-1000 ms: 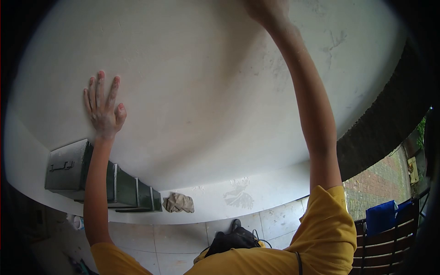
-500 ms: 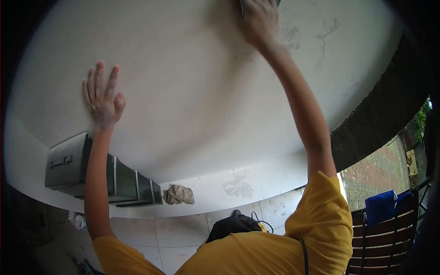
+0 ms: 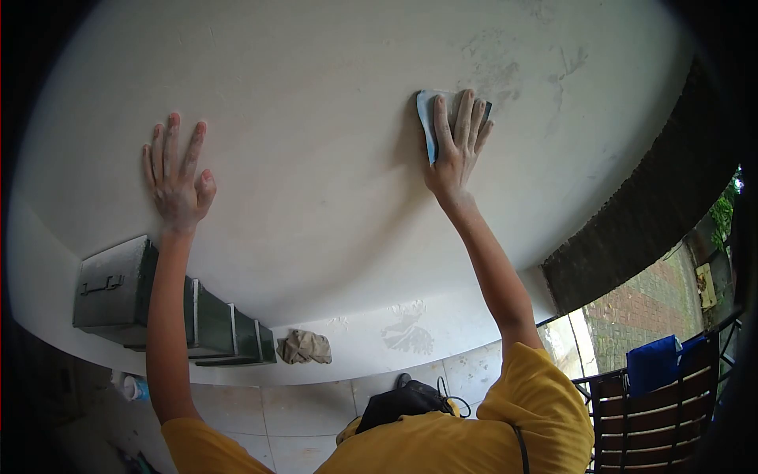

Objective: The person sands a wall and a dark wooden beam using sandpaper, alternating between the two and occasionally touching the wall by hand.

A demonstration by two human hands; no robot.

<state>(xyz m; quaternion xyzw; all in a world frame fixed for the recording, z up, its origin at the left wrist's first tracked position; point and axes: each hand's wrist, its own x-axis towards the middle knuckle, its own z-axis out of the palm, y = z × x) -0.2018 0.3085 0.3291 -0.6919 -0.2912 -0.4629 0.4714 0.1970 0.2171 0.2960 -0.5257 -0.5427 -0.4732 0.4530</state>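
My left hand (image 3: 178, 175) lies flat on the white wall (image 3: 308, 158), fingers spread, holding nothing. Pale dust coats its skin. Farther right, my right hand (image 3: 456, 150) presses a blue-grey sheet of sandpaper (image 3: 427, 118) against the same wall. Its fingers are stretched over the sheet, whose left edge curls up and whose upper right corner shows beyond the fingers. Dark smudges (image 3: 493, 63) mark the wall above this hand.
A dark green metal box (image 3: 114, 284) with a latch stands on the ledge below my left hand, beside a crumpled beige cloth (image 3: 304, 347). At lower right is a slatted bench (image 3: 655, 411) with a blue cloth (image 3: 654, 365). Tiled floor (image 3: 308, 407) lies below.
My right hand has come down the wall with the sandpaper, from the top edge of the view to upper middle. My left hand stays in place on the wall.
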